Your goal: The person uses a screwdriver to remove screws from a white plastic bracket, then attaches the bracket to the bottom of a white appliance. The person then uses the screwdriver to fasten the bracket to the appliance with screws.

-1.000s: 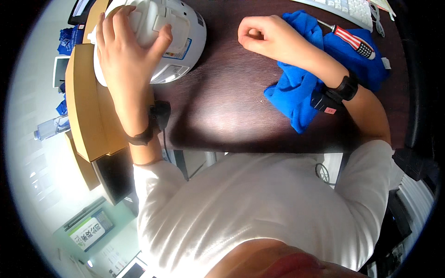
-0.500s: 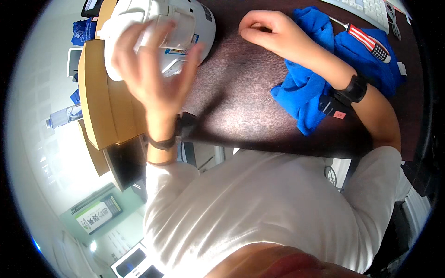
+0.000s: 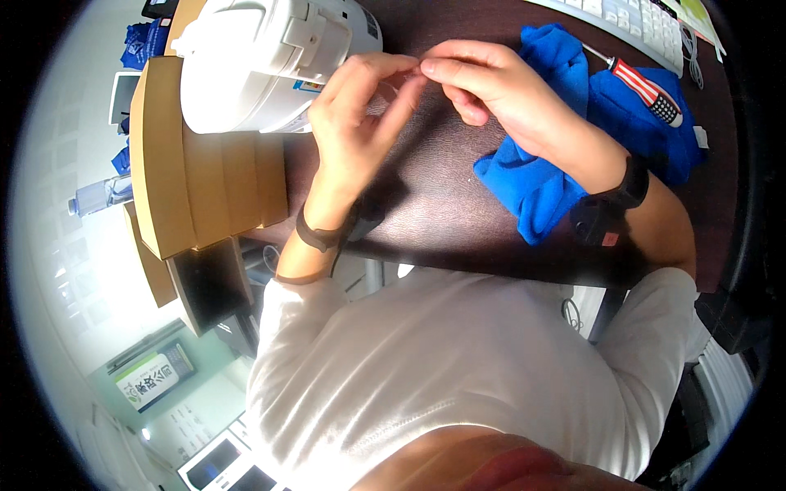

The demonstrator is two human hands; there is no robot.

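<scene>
Above the dark table, my left hand (image 3: 348, 123) and my right hand (image 3: 512, 94) meet at their fingertips. Thumb and fingers of each hand are pinched together. Whatever they pinch, if anything, is too small to make out. A white rounded appliance that looks like a rice cooker (image 3: 233, 74) stands just left of and behind my left hand. Under my right forearm lies a crumpled blue cloth (image 3: 536, 192). On its right part rests a screwdriver (image 3: 647, 90) with a red, white and dark patterned handle, its shaft pointing to the upper left.
A white keyboard (image 3: 630, 20) sits at the far right edge of the table (image 3: 442, 192), with a coiled white cable (image 3: 693, 61) beside it. Cardboard boxes (image 3: 164, 172) stand on the left, by the appliance. A clear plastic bottle (image 3: 102, 199) shows beyond them.
My left hand came away from in front of the appliance, moving right to meet my right hand, and its spread fingers closed to a pinch. The right hand moved slightly down.
</scene>
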